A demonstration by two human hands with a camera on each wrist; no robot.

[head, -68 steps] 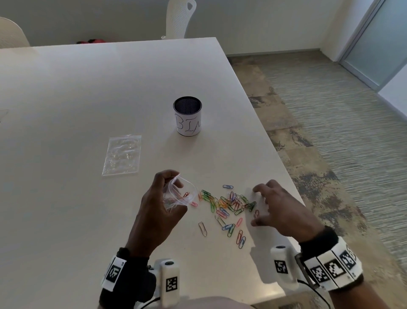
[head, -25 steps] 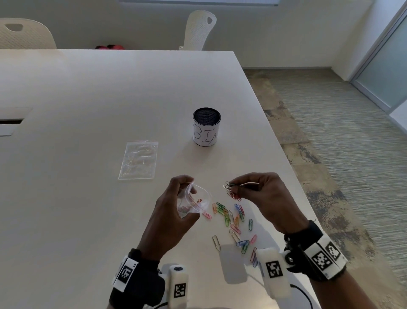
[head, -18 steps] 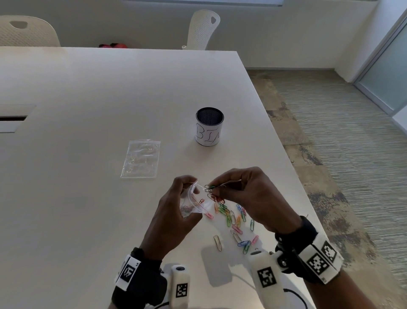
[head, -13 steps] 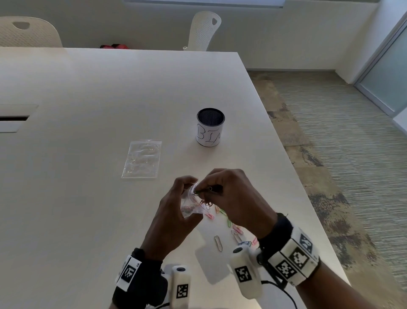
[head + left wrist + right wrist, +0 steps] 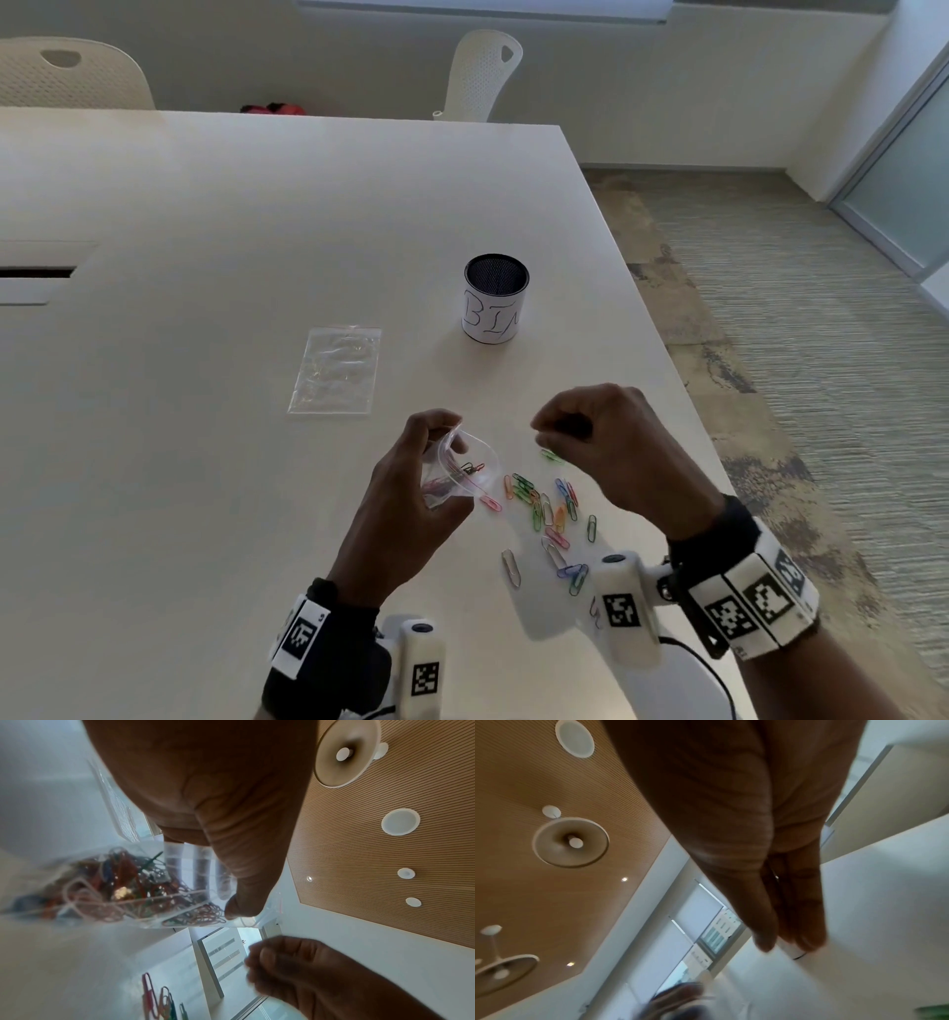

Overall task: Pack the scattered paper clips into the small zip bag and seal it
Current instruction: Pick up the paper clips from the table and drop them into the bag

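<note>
1. My left hand (image 5: 411, 493): pinching the zip bag (image 5: 464, 470), mouth open, clips inside.
2. My right hand (image 5: 611, 447): fingers bunched together beside the bag; contents unclear.
3. Loose paper clips (image 5: 547, 506): on the table (image 5: 205, 257) between my hands.

Each forearm wears a black cuff with a white band printed with square black-and-white coded markers. The left wrist band (image 5: 303, 634) shows one marker facing up, on the outer side of its cuff. The right wrist band (image 5: 752, 604) is wider and shows three markers side by side. On the inner side of each band sits a white, rounded camera pod: the left pod (image 5: 422, 668) and the right pod (image 5: 624, 609) each carry a marker and a dark lens on top. A thin black cable (image 5: 690, 663) runs from behind the right pod.
</note>
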